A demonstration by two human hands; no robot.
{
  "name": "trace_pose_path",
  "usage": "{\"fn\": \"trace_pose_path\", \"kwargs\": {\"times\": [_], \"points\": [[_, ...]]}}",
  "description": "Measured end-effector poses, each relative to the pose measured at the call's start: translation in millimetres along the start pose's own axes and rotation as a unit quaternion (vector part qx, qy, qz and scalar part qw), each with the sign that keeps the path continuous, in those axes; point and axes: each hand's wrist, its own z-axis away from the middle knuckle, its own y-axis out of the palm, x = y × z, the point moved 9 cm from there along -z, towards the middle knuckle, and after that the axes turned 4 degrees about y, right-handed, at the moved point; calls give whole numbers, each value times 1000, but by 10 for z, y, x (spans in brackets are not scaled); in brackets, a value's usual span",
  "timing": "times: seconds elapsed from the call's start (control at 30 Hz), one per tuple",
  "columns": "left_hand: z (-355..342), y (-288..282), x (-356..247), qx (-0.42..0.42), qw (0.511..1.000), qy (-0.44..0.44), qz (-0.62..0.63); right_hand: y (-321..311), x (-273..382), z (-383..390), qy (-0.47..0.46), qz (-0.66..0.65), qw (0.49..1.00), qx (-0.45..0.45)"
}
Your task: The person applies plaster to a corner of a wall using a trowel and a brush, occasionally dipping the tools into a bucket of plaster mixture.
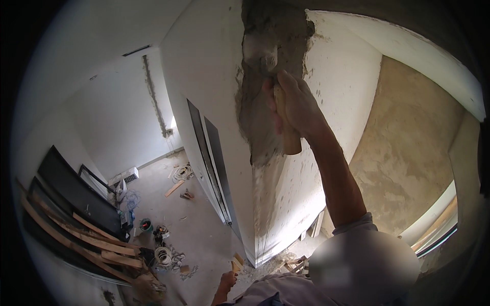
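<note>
Reaching high, right hand (298, 102) wrapped round wooden-handled tool (291, 143); left hand (228, 279) low, clasping yellowish piece (238, 262)

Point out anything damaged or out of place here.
The white wall has a ragged grey patch at its corner, behind the right hand; its uneven edges look broken away. A rough grey strip scars the far wall. Coiled cables and wood scraps lie untidily about the floor.

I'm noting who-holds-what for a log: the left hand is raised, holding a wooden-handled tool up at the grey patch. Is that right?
Not quite: the head view shows the right hand raised, holding the wooden-handled tool up at the grey patch. The left hand is low down.
</note>
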Motion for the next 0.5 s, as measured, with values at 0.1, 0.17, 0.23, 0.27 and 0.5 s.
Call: {"fn": "trace_pose_path", "kwargs": {"times": [0.1,0.17,0.23,0.27,0.5], "points": [[-27,-88,78,3,992,-69,108,-50,19,-7,6,38,999,-23],[-107,-199,319,-11,988,-59,143,-9,33,-11,-30,99,995,-6],[-162,-233,233,0,992,-59,113,-128,-89,33,-33,158,987,3],[-167,-253,86,6,993,-58,99,-200,-202,106,-19,180,983,9],[-136,-328,-127,-13,981,-28,191,-827,-541,258,30,184,982,16]]}}
